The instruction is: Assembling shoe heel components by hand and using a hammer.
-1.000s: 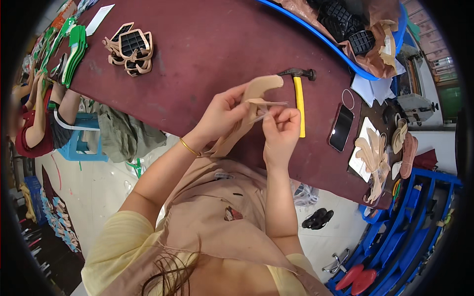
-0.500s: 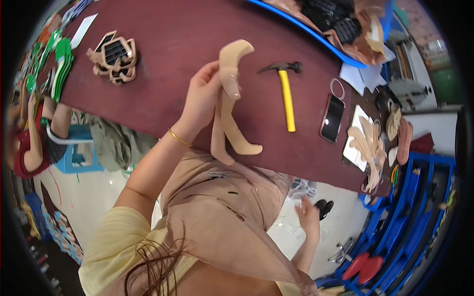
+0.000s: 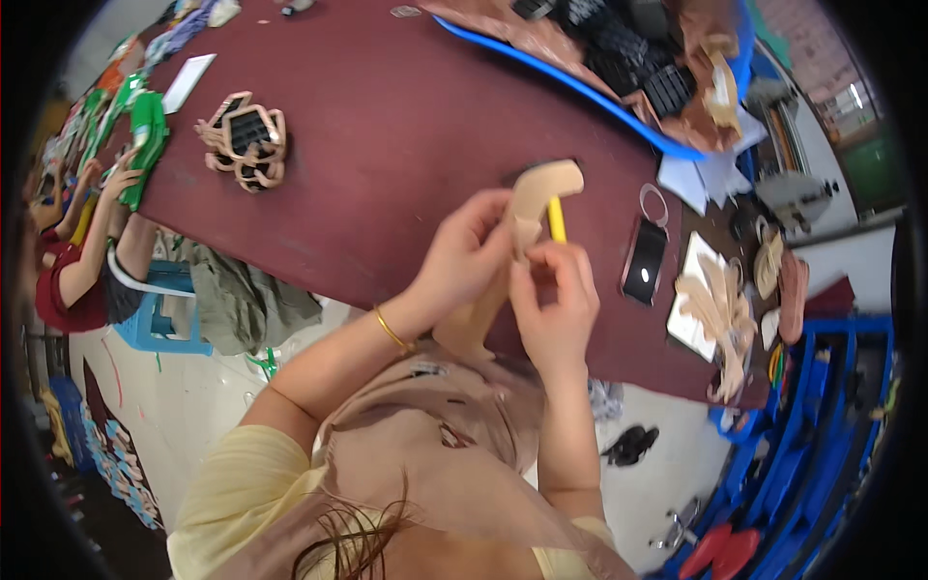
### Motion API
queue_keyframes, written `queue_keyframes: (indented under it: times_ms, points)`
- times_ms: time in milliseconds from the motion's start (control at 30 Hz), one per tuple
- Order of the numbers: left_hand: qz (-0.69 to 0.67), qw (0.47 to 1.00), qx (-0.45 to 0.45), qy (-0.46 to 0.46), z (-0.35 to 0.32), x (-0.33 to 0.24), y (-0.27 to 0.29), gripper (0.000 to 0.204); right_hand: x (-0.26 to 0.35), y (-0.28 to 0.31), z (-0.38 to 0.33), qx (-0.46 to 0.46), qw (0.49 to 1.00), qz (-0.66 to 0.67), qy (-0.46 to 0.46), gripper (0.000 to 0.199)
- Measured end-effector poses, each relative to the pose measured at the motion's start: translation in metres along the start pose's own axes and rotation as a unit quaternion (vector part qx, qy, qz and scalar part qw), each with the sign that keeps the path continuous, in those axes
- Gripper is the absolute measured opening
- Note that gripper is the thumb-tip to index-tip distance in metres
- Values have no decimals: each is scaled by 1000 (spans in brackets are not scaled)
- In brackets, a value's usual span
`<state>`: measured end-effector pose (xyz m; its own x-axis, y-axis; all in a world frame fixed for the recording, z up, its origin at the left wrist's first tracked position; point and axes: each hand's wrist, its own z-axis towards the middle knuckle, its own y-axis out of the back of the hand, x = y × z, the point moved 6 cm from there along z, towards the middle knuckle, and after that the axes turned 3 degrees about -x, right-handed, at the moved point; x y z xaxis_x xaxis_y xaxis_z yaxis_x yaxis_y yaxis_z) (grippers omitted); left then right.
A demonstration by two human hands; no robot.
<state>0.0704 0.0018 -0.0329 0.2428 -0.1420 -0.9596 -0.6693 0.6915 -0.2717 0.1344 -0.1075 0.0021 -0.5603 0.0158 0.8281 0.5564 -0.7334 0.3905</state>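
Observation:
A beige, curved, leather-like strap piece (image 3: 543,188) is held up in front of me, its bent end pointing to the upper right. My left hand (image 3: 467,249) is closed on its left side, thumb and fingers pinching it. From the right, my right hand (image 3: 561,300) is closed too, its fingertips at the strap's middle where two layers overlap. The strap's lower part (image 3: 466,329) hangs below my hands near the table edge. Just behind lies a hammer with a yellow handle (image 3: 558,220); its head is mostly hidden by the strap.
On the maroon table (image 3: 367,126) are a cluster of beige buckle-shaped pieces (image 3: 248,135), a phone (image 3: 645,259) and a pile of beige straps (image 3: 715,300). A blue tray (image 3: 580,82) holds black parts. At left, another person's hand (image 3: 121,179) touches green straps (image 3: 145,145).
My right hand has come up from below the table edge to grip the strap. My left hand has moved right and down with it, in front of the hammer.

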Motion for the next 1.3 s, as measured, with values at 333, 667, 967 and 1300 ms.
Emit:
queue_keyframes:
  times_ms: [333,667,967,1300]
  points:
    - [115,980,160,-3,-29,0,34,30,-10,3,13,107,980,-132,104,8]
    - [-264,939,-19,219,-34,25,50,29,14,-38,-21,199,968,39,147,13]
    - [-286,947,-131,69,47,-16,103,28,-144,135,-207,150,945,-30,-289,4]
    - [-317,839,271,350,29,-2,-164,38,-128,273,-400,-144,766,-142,-610,16]
